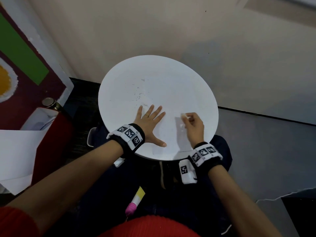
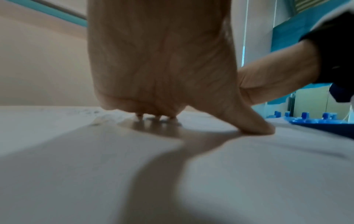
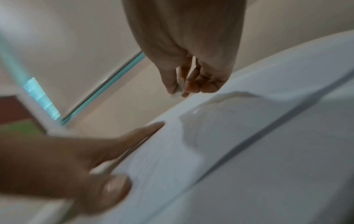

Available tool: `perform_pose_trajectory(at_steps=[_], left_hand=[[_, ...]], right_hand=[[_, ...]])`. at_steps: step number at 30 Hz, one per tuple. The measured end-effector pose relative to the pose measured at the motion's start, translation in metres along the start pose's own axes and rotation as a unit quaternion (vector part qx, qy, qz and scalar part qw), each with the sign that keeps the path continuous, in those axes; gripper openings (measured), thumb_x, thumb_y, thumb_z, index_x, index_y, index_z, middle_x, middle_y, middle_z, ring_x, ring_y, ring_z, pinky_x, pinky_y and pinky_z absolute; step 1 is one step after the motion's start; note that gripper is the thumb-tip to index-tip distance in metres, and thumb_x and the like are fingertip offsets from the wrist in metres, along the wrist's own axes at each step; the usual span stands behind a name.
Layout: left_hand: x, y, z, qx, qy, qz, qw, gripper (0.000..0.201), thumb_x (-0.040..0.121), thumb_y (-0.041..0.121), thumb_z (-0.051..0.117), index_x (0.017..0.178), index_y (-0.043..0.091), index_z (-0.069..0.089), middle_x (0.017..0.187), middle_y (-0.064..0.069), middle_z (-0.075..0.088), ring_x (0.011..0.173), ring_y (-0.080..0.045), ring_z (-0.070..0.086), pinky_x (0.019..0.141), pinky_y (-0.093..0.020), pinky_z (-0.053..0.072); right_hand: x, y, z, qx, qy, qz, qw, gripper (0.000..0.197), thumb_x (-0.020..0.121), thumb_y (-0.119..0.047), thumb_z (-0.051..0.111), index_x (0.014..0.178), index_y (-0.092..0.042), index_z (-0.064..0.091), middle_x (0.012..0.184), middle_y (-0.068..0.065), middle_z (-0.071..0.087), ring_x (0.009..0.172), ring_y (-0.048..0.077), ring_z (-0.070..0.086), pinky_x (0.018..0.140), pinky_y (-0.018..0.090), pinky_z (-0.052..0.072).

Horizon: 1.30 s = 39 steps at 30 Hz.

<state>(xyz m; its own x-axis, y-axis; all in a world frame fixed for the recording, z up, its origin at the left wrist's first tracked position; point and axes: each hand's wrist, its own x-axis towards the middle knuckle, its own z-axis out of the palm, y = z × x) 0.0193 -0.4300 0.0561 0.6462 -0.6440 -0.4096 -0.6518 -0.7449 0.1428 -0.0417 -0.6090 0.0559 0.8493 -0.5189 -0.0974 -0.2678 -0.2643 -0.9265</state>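
Right hand pinching blurred white bit; left hand flat on paper

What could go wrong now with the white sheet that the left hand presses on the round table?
1. The sheet bulges up beside the right hand, which pinches a small white piece; a hard pull or rub there may crease or tear it.
2. Only the left hand holds the sheet flat, near the front edge of the table; if it lifts, the sheet may slide off.
3. The dark specks nearby could smudge the sheet.
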Motion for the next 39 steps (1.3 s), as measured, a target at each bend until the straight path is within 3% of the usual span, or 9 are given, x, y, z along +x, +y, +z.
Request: perform_pose_trajectory(at_steps=[4, 9, 13, 15, 17, 20, 24, 33, 39], left_hand=[[-0.001, 0.054, 0.003, 0.030, 0.028, 0.006, 0.999, 0.079, 0.100, 0.052, 0.027, 0.151, 0.007, -0.011, 0.158, -0.010, -0.022, 0.145, -0.027, -0.021, 0.116, -0.045, -0.010], [0.003, 0.083, 0.023, -0.009, -0.004, 0.090, 0.996, 0.063, 0.105, 0.040, 0.018, 0.151, 0.015, -0.015, 0.158, 0.000, -0.022, 0.146, -0.020, -0.019, 0.117, -0.038, -0.009], [0.001, 0.040, 0.004, -0.024, 0.001, -0.141, 0.990, 0.069, 0.103, 0.044, 0.013, 0.147, 0.002, -0.020, 0.154, -0.014, -0.027, 0.145, -0.028, -0.020, 0.118, -0.042, -0.007], [-0.005, 0.023, -0.006, -0.018, -0.017, -0.202, 0.979, 0.075, 0.103, 0.047, 0.015, 0.146, -0.003, -0.019, 0.154, -0.020, -0.027, 0.144, -0.032, -0.022, 0.118, -0.043, -0.008], [-0.010, 0.012, -0.007, -0.011, 0.004, -0.156, 0.988, 0.086, 0.098, 0.058, 0.021, 0.147, -0.001, -0.020, 0.154, -0.017, -0.029, 0.143, -0.031, -0.026, 0.115, -0.044, -0.013], [-0.014, 0.005, 0.001, -0.006, -0.007, -0.036, 0.999, 0.106, 0.087, 0.074, 0.031, 0.149, 0.006, -0.021, 0.153, -0.009, -0.033, 0.140, -0.026, -0.032, 0.114, -0.046, -0.017], [-0.012, -0.002, 0.008, -0.004, -0.031, 0.008, 0.999, 0.117, 0.079, 0.081, 0.037, 0.149, 0.008, -0.023, 0.153, -0.005, -0.035, 0.141, -0.022, -0.032, 0.115, -0.043, -0.017], [-0.011, -0.009, 0.013, 0.014, -0.005, 0.019, 1.000, 0.126, 0.069, 0.089, 0.037, 0.149, 0.011, -0.022, 0.154, 0.000, -0.034, 0.142, -0.017, -0.030, 0.116, -0.051, -0.015], [-0.011, -0.008, 0.014, 0.018, 0.005, 0.009, 1.000, 0.129, 0.066, 0.091, 0.035, 0.150, 0.012, -0.021, 0.155, 0.001, -0.033, 0.142, -0.017, -0.030, 0.115, -0.053, -0.014]], right_hand=[[0.003, 0.017, -0.007, 0.117, 0.040, 0.094, 0.988, 0.013, 0.097, -0.016, 0.048, 0.084, -0.013, 0.048, 0.072, 0.001, 0.052, 0.062, 0.011, 0.048, 0.057, 0.013, 0.045], [0.006, 0.024, -0.007, 0.163, 0.061, 0.116, 0.978, 0.013, 0.096, -0.018, 0.050, 0.083, -0.016, 0.048, 0.076, 0.004, 0.056, 0.066, 0.013, 0.054, 0.065, 0.018, 0.049], [0.003, 0.023, -0.007, 0.192, 0.067, 0.113, 0.973, 0.014, 0.096, -0.017, 0.050, 0.083, -0.014, 0.048, 0.075, 0.004, 0.056, 0.064, 0.012, 0.054, 0.067, 0.019, 0.051], [0.002, 0.022, -0.007, 0.189, 0.066, 0.105, 0.974, 0.013, 0.096, -0.017, 0.052, 0.083, -0.014, 0.049, 0.077, 0.004, 0.057, 0.065, 0.013, 0.055, 0.066, 0.019, 0.049], [0.001, 0.018, -0.006, 0.143, 0.044, 0.067, 0.986, 0.012, 0.093, -0.017, 0.057, 0.083, -0.013, 0.051, 0.075, 0.004, 0.058, 0.066, 0.014, 0.055, 0.065, 0.021, 0.047], [-0.008, 0.009, 0.000, -0.001, -0.076, -0.039, 0.996, 0.010, 0.085, -0.013, 0.067, 0.083, -0.005, 0.061, 0.071, 0.004, 0.061, 0.064, 0.014, 0.056, 0.060, 0.017, 0.045], [-0.014, -0.004, 0.016, -0.137, -0.209, -0.173, 0.953, 0.007, 0.076, -0.010, 0.074, 0.081, -0.007, 0.070, 0.078, 0.006, 0.063, 0.065, 0.009, 0.053, 0.063, 0.011, 0.040], [-0.029, -0.004, 0.012, -0.218, -0.288, -0.241, 0.901, 0.007, 0.079, -0.015, 0.070, 0.079, -0.009, 0.068, 0.071, -0.003, 0.053, 0.062, 0.000, 0.046, 0.062, 0.026, 0.038], [-0.017, -0.011, 0.031, -0.221, -0.238, -0.220, 0.920, 0.003, 0.079, -0.016, 0.067, 0.082, -0.015, 0.068, 0.071, -0.011, 0.050, 0.067, 0.013, 0.052, 0.069, 0.041, 0.043]])
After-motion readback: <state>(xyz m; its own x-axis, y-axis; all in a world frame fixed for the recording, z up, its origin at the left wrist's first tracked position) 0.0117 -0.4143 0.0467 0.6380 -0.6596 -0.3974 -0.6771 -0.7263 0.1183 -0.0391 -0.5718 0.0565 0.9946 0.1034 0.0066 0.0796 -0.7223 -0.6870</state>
